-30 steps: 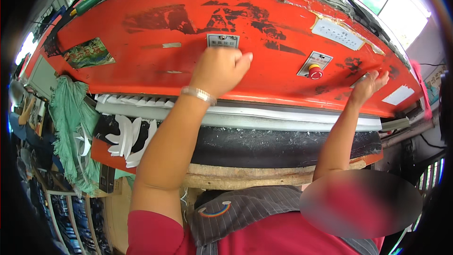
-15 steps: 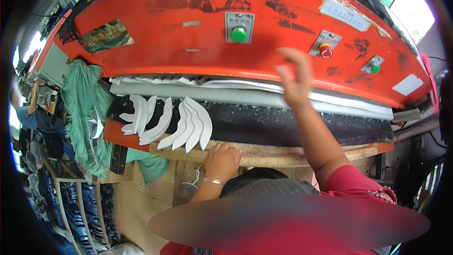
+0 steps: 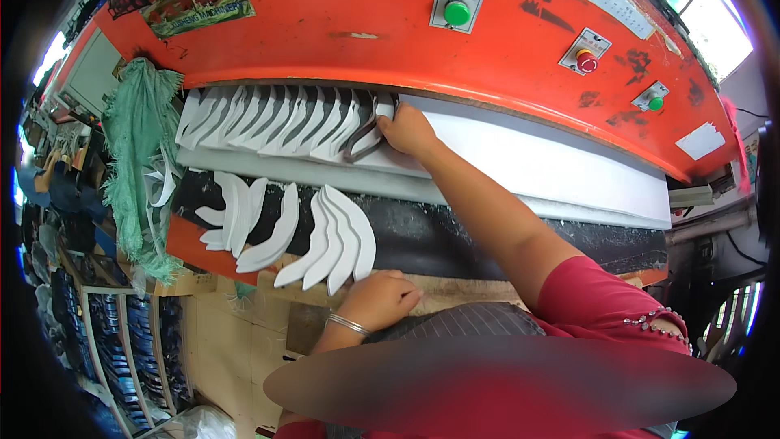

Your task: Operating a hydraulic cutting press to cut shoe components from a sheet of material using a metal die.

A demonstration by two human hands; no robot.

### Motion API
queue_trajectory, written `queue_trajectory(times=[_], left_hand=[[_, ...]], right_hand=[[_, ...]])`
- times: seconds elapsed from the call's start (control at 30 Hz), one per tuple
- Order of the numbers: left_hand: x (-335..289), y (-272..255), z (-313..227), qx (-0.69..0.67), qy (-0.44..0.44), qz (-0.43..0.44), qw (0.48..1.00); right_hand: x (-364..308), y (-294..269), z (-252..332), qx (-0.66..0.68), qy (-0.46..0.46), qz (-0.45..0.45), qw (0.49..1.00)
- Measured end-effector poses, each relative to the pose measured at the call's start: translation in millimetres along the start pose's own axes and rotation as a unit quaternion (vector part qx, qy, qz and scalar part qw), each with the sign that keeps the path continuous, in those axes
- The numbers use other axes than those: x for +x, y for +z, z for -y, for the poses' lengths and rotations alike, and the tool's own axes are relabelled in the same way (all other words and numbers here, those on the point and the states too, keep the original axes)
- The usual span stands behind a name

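Under the red machine beam, my right hand (image 3: 406,128) is closed on a curved metal cutting die (image 3: 363,151). The die stands on a white sheet (image 3: 528,146), at the edge of its uncut part. Left of it, the sheet carries a row of curved cuts (image 3: 276,118) with dark gaps between white strips. My left hand (image 3: 378,302) rests with curled fingers at the near table edge, and nothing shows in it. Just beyond it, curved white cut pieces (image 3: 353,232) lie fanned out. More such pieces (image 3: 280,232) lie further left.
The red beam (image 3: 325,41) spans the far side, with a green button (image 3: 457,12), a red stop button (image 3: 587,61) and another green button (image 3: 656,103). Green woven cloth (image 3: 138,154) hangs at left. A black ledge (image 3: 439,232) runs along the front. Shelves (image 3: 122,349) stand lower left.
My right hand has moved from in front of the beam down to the sheet and grasped the cutting die. The sheet with its row of cuts now shows below the beam.
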State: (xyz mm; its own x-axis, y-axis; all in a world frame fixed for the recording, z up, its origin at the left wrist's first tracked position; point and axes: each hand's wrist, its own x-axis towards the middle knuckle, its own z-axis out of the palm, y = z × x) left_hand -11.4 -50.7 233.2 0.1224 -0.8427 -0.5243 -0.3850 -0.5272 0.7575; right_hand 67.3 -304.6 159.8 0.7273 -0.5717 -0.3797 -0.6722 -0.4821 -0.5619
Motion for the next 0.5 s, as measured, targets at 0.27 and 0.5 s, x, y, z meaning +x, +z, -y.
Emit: queue_trajectory(times=[0.27,0.5], left_hand=[[56.5,-77.2,52.4,0.134,0.049,-0.343,0.928],[85.5,-58.9,73.0,0.219,0.054,-0.371,0.901]], right_hand=[[-41.3,14.2,-32.4,0.188,-0.019,-0.089,0.978],[-49.1,14.9,-37.8,0.171,-0.010,-0.108,0.979]])
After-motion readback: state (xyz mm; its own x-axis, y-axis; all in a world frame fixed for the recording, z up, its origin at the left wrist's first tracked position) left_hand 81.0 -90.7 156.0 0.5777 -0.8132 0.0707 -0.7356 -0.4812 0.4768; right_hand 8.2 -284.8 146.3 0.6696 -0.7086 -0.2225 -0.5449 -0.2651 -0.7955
